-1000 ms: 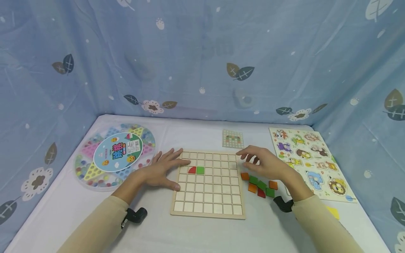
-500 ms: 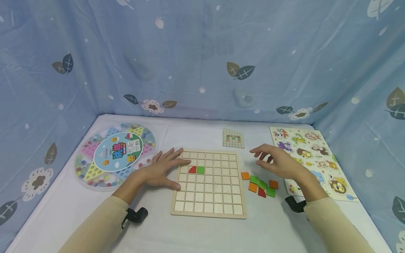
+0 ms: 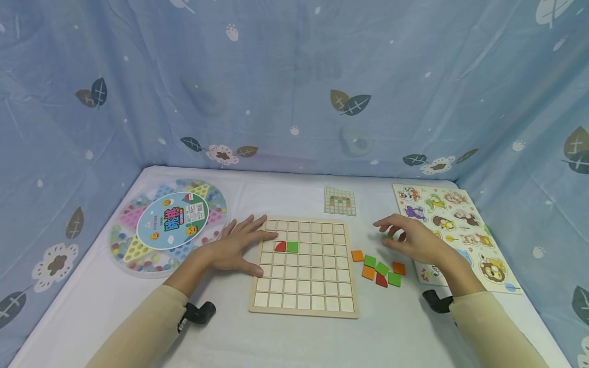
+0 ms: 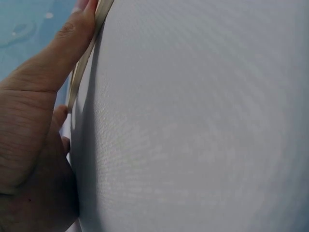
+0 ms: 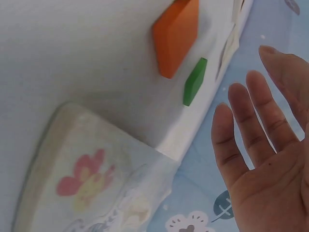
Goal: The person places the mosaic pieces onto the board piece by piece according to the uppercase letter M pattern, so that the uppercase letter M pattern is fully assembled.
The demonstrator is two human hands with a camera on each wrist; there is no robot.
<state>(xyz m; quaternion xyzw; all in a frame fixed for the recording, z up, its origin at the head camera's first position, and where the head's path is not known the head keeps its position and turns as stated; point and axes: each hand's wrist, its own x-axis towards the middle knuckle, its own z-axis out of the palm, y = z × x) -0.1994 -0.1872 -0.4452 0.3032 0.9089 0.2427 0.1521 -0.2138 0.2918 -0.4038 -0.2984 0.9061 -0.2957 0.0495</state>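
Saw a blue cloth [image 3: 276, 92] with leaves hanging behind and beside the white surface [image 3: 299, 340]. On the left, saw a round marble game [image 3: 172, 221], just by the left hand [image 3: 239, 248]. Past the far edge of the wooden board [image 3: 322, 276], saw a little picture card [image 3: 340, 202]. On the right, saw an animal board [image 3: 460, 229], partly hidden by the right hand [image 3: 411, 239]. Found the left fingers spread wide, resting on the wooden board's left edge. Just right of them, saw a red piece [image 3: 280, 247] and a green square [image 3: 292, 247] sitting side by side in the board's third row from the far side. Found the right fingers loose and a little bent, not gripping, above the surface. Saw the loose tiles [image 3: 382, 269], orange, green and red, lying between the wooden board and the animal board, mostly nearer than the right fingers.
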